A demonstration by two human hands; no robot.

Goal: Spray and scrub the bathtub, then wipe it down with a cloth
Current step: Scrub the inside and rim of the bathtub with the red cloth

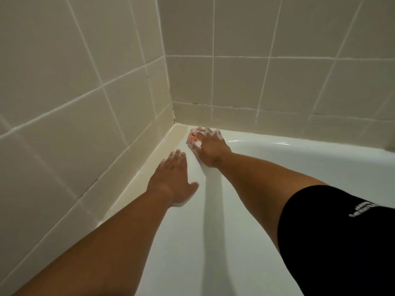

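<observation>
Tub (213, 231): glossy white, plain. Tiles (299, 82): beige, square grid pattern. Grout (213, 82): white lines, dark specks (174, 116) near tub's far corner. Trim (171, 135) along tub's left edge: cream. Sponge (192, 137) at tub's far corner: orange-pink, patched with white foam (198, 144). Sleeve (331, 242): black, small white lettering (361, 209).

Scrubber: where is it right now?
Head view, centre: the pink scrubber sits under the right hand on the bathtub rim, in the far corner where the tiled walls meet, just beyond the flat left hand.
</observation>
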